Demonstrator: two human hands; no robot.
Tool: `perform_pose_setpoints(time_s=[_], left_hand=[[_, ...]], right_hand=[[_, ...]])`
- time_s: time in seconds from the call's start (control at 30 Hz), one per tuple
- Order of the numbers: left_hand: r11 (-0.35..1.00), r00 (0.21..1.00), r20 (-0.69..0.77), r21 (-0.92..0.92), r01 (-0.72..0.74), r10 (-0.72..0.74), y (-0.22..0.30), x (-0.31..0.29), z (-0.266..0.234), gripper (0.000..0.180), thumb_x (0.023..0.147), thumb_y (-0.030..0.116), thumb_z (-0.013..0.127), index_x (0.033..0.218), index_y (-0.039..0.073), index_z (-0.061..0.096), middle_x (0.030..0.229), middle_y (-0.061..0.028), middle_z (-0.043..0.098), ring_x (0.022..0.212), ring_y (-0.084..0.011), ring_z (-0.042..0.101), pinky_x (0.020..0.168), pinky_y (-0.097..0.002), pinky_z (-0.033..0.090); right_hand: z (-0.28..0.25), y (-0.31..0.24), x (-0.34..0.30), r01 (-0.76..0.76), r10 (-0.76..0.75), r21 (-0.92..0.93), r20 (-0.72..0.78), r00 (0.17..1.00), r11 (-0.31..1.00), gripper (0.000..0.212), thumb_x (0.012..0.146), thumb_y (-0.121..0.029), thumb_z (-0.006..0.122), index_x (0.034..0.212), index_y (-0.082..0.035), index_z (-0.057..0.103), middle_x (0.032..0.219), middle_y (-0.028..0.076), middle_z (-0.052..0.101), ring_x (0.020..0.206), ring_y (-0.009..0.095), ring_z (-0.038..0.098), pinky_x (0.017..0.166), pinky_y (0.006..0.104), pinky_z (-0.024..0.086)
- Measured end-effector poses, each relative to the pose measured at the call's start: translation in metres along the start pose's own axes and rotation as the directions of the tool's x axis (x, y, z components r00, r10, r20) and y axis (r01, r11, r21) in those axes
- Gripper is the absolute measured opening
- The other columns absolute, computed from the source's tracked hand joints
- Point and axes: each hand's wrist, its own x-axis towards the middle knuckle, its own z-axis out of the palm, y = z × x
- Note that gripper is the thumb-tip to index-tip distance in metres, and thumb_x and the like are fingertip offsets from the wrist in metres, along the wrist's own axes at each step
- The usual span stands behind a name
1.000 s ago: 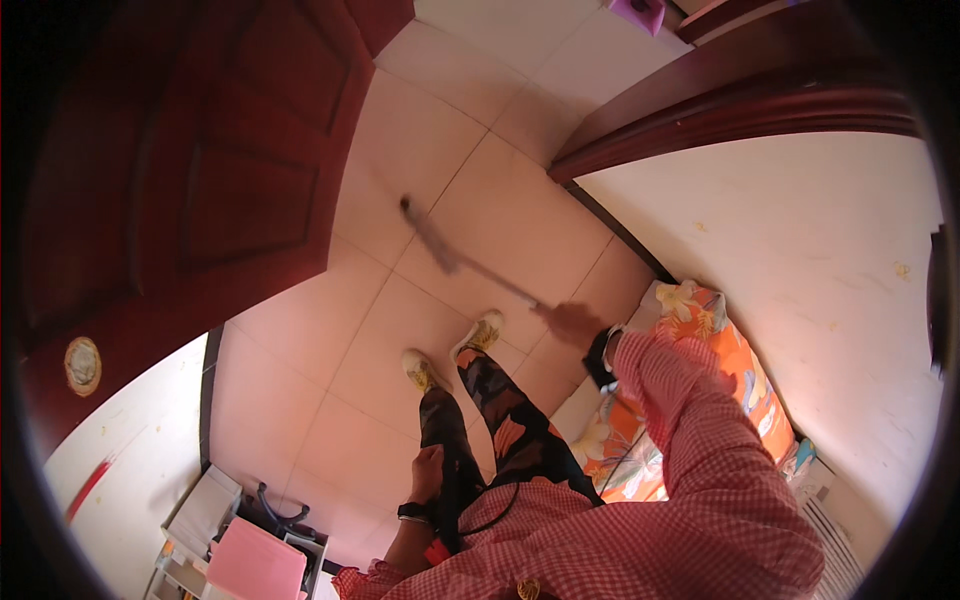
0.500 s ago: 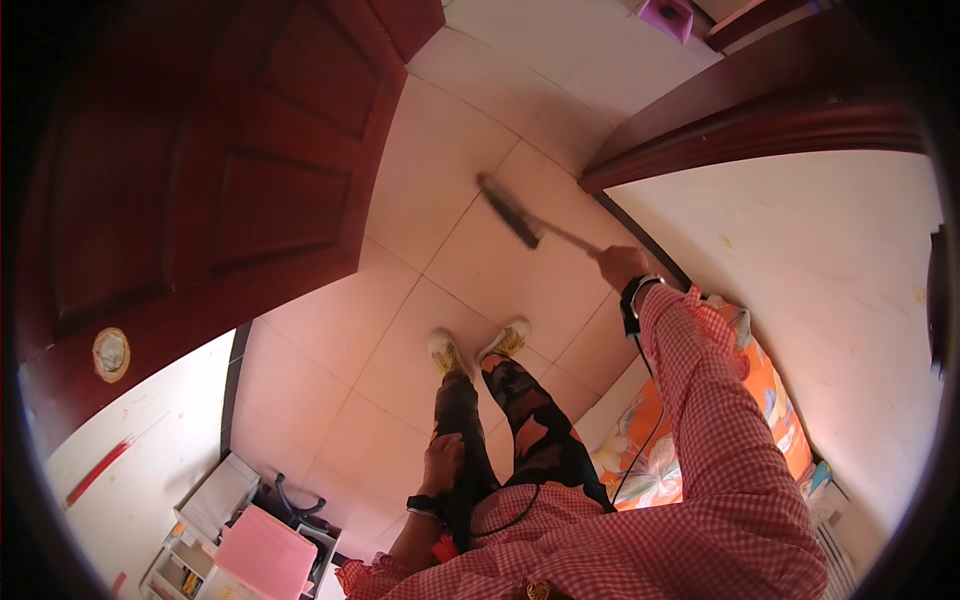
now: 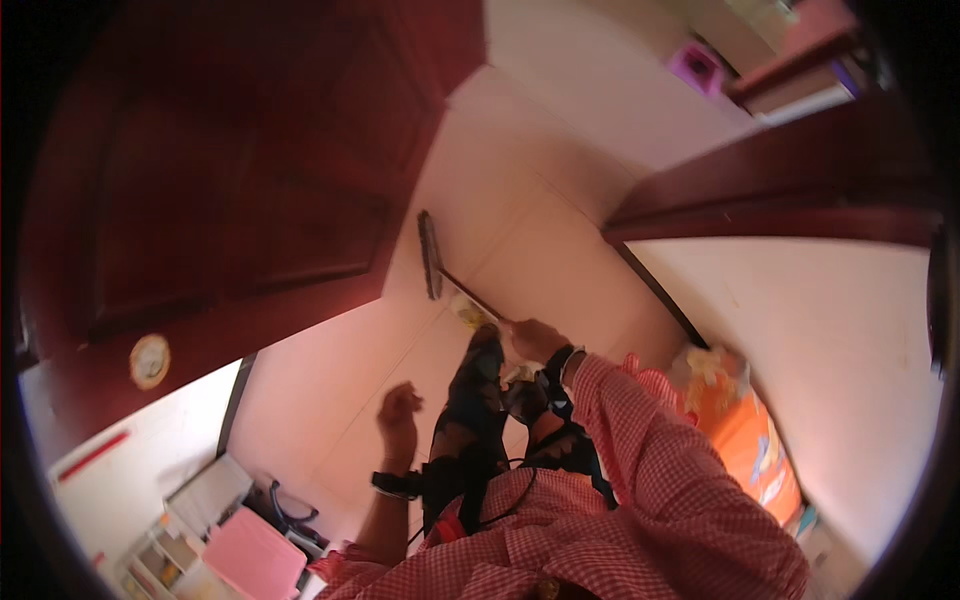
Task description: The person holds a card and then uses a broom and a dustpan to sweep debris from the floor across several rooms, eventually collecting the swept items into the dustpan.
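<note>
My right hand (image 3: 537, 340) is closed round the handle of a broom (image 3: 430, 256), in front of my legs. The broom's long dark bristle head is down on the floor, to the left of the handle. My left hand (image 3: 398, 408) is raised beside my left thigh, its fingers loosely bent, and nothing shows in it. It is somewhat blurred. One shoe (image 3: 466, 309) shows just beneath the broom handle.
A dark red panelled door (image 3: 240, 190) stands at the left. A door frame (image 3: 780, 190) and wall are on the right, near an orange patterned bundle (image 3: 745, 440). A pink-lidded box (image 3: 255, 555) sits at lower left; a pink stool-like object (image 3: 697, 68) is farther off.
My right hand has brought the broom leftward and closer to my feet, and its head has turned more upright in view. My left hand has lifted away from my thigh. My legs have moved mid-step.
</note>
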Motion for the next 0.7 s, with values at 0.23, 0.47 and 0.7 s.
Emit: perform_pose_setpoints(time_s=[0.23,0.47,0.7], left_hand=[[0.901,0.778,-0.454,0.227,-0.37,0.434,0.212,0.034,-0.026,0.023,0.085,0.02,0.038,0.1,0.003,0.039,0.087,-0.0121,0.052,0.063,-0.0196,0.054,0.058,-0.0279,0.043],[0.954,0.82,-0.524,-0.044,-0.298,0.232,0.266,0.058,-0.065,0.045,0.084,0.044,0.032,0.106,0.006,0.039,0.092,-0.0121,0.052,0.07,-0.0194,0.054,0.058,-0.0268,0.043],[0.924,0.757,-0.544,0.102,-0.367,0.361,0.257,0.088,-0.073,0.031,0.086,0.024,0.039,0.108,0.003,0.036,0.096,-0.0122,0.051,0.08,-0.0186,0.053,0.069,-0.028,0.04]], right_hand=[[-0.006,-0.003,0.062,0.048,-0.029,-0.229,0.085,0.996,0.972,0.028,0.081,-0.02,0.036,0.102,-0.009,0.052,0.077,0.017,0.057,0.065,0.028,0.055,0.058,0.0394,0.046],[-0.105,-0.012,0.095,-0.188,0.226,-0.509,0.013,0.974,0.84,0.034,0.084,-0.017,0.03,0.114,-0.018,0.045,0.095,0.012,0.056,0.079,0.025,0.057,0.065,0.0371,0.048],[-0.125,-0.009,0.072,-0.237,0.275,-0.268,0.112,0.955,0.934,0.036,0.084,-0.018,0.027,0.118,-0.013,0.039,0.089,0.015,0.056,0.077,0.027,0.055,0.061,0.0367,0.046]])
